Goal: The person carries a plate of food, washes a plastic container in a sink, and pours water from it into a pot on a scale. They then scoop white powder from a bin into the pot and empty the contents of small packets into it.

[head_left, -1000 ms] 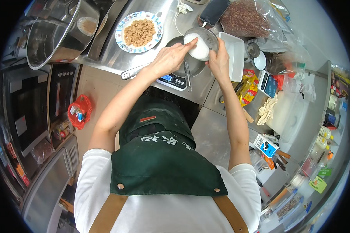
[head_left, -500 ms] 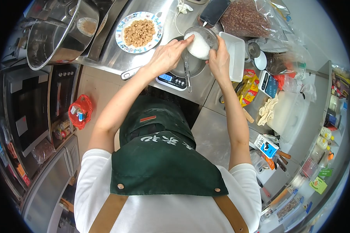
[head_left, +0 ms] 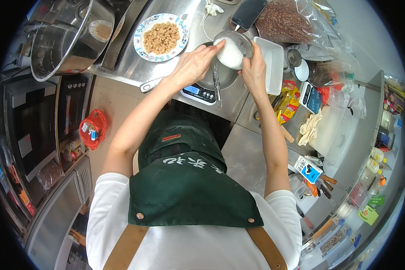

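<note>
a clear glass bowl holding a white granular heap is held tilted above a dark pan, which sits on a digital scale at the edge of the steel counter. the bowl is gripped on its near side by the right hand, fingers curled around the rim and wall. the left hand is reached to the bowl's mouth, its fingers held together and its fingertips touching the white heap; whether anything is pinched between them cannot be told. a metal utensil is laid across the pan and scale. just right of the bowl a white rectangular tray is seen. to the left, well apart, a patterned plate with brown pieces is set. behind the bowl a phone and a bag of reddish grains are lying. a large steel pot is placed at the far left.
</note>
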